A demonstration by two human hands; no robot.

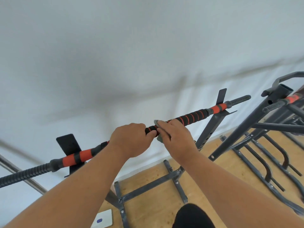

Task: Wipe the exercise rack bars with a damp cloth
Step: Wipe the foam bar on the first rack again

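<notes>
Progress: the wiping is under way, I judge. The cloth (159,136) sits on the middle of the bar (194,117), so at least this part is being done. What is already clean I cannot tell; no wet trace shows on the foam.

Left to do: probably the long foam part to the right of the right hand (174,137), the orange sleeves, the ribbed ends, and the frame (209,130) below. A second rack (256,127) stands further right, and it looks untouched by any hand.

Left hand (131,139): fingers curled around the bar, gripping it, just to the left of the cloth. It seems to steady the bar.

Right hand: it lies over the bar with the cloth under it, fingers bent down on the cloth and pressing it to the foam. How far the fingers go around the bar I cannot see.

Cloth: grey, mostly hidden under the right hand; one corner shows above the fingers and one below them. It touches the bar.

Hands together: close to each other, a short piece of black foam visible between them.

Bar: it rests across two uprights, one far left of the left hand, one far right of the right hand.
</notes>
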